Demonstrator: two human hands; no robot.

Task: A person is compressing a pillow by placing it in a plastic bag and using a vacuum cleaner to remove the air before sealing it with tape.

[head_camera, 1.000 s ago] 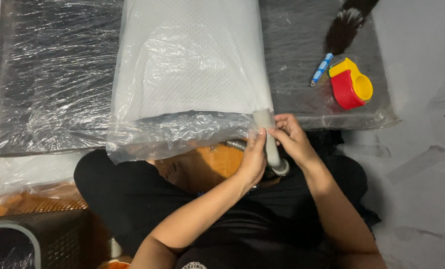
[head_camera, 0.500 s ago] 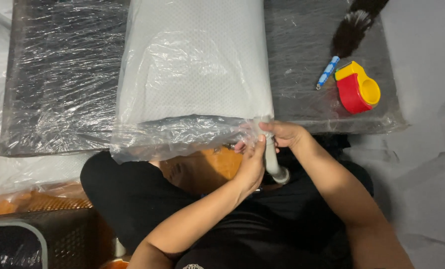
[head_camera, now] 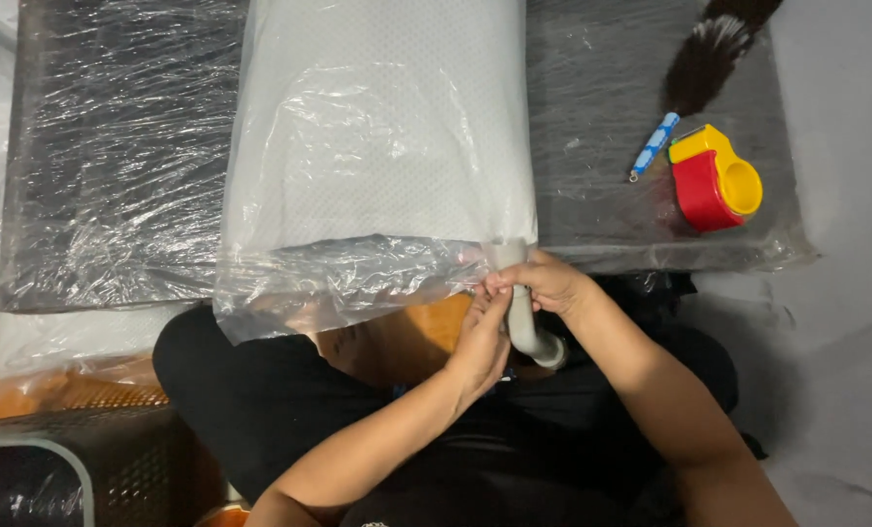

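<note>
The white pillow (head_camera: 382, 137) is already lying inside the clear bag (head_camera: 338, 288), on the dark mat (head_camera: 114, 146). The bag's open end is hanging loose, not sealed yet. The right hand (head_camera: 550, 283) is curling around the grey tube (head_camera: 522, 307) at the bag's corner. The left hand (head_camera: 480, 342) is pinching there too, maybe gripping the plastic against the tube.

Both hands meet at six o'clock of the bagged white pillow (head_camera: 382, 146). Left hand (head_camera: 480, 337) and right hand (head_camera: 548, 283) grip a grey tube (head_camera: 521, 312) touching the clear bag's open edge (head_camera: 348, 283). Red-yellow tape dispenser (head_camera: 714, 181) lies at two o'clock.
</note>
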